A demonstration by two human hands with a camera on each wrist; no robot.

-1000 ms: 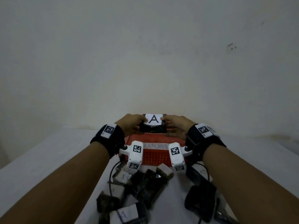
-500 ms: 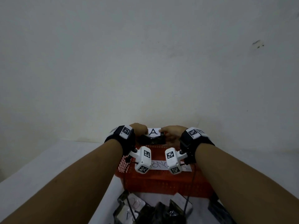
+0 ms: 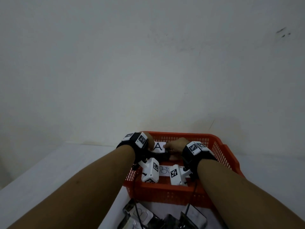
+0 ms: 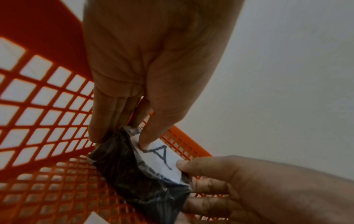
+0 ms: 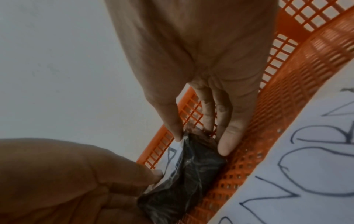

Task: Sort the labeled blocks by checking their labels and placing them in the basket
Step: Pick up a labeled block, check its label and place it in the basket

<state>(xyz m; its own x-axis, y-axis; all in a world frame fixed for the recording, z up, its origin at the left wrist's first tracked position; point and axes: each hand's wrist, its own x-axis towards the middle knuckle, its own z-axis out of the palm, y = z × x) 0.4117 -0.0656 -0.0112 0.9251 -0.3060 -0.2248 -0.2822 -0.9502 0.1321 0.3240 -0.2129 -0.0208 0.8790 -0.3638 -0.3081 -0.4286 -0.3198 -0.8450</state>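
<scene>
Over the far left corner of the orange basket [image 3: 219,156], I have the A block [image 4: 141,171] held at both ends. My left hand [image 4: 153,68] pinches one end, thumb down on the white label [image 4: 160,160], fingers under the dark wrap. My right hand [image 5: 201,60] pinches the other end the same way, thumb on top and fingers below. Neither hand is loose; both are closed on the block.

The block sits inside the rim, just above the mesh floor. I can't tell whether it touches the floor yet.

Progress, as I judge it: label is read (an "A", face up), the block is in the basket's space, release is not yet done. The part of the basket floor I can see holds no other block, so this looks like an early one.

Counts:
- 1 block in hand
- 1 basket, with 1 handwritten paper sign [image 5: 306,166] on its near wall
- unsorted blocks [image 3: 165,219] on the table [image 3: 66,162] near me: at least 3 dark wrapped pieces with white labels, cut off by the frame edge, exact count not readable

Left to do: let go here, then check and place the pile.
</scene>
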